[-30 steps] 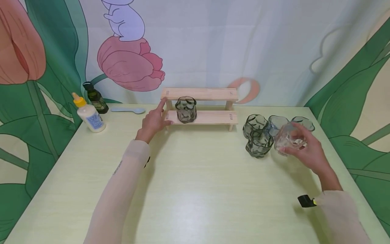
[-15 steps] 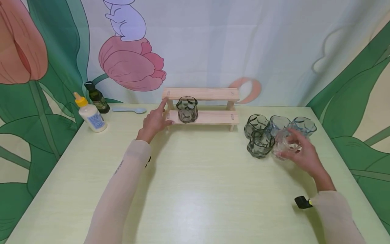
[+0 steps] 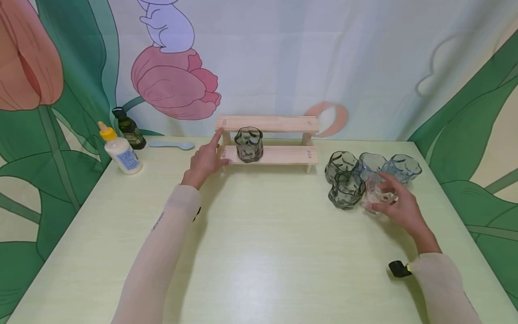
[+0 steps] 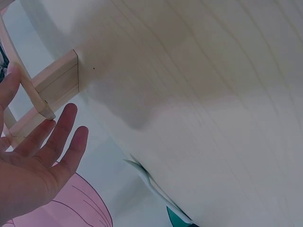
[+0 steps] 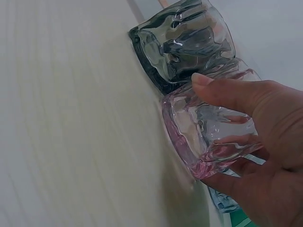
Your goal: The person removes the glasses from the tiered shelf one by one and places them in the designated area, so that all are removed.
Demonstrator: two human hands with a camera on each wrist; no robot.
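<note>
A pale wooden two-tier rack [image 3: 279, 155] stands at the back of the table, with a smoky grey glass [image 3: 248, 146] upright on its lower shelf. My left hand [image 3: 204, 162] touches the rack's left end: index fingertip at the upper shelf, thumb at the lower one. In the left wrist view its fingers [image 4: 61, 135] lie fairly straight. At the right, my right hand [image 3: 404, 209] holds a clear pinkish glass [image 5: 182, 135], thumb on one side and fingers on the other. That glass stands upright, right against a smoky grey glass [image 3: 346, 191].
Behind it stand another smoky grey glass [image 3: 340, 165] and two bluish glasses, one left [image 3: 372, 162] and one right [image 3: 404, 166]. A white glue bottle [image 3: 126, 157], a dark green bottle [image 3: 130, 130] and a pale blue spoon [image 3: 171, 145] sit at the back left. A printed curtain [image 3: 259, 67] hangs behind.
My right hand has brought the pinkish glass down and slightly left, in front of the bluish glasses and beside the grey one. My left hand stays at the rack.
</note>
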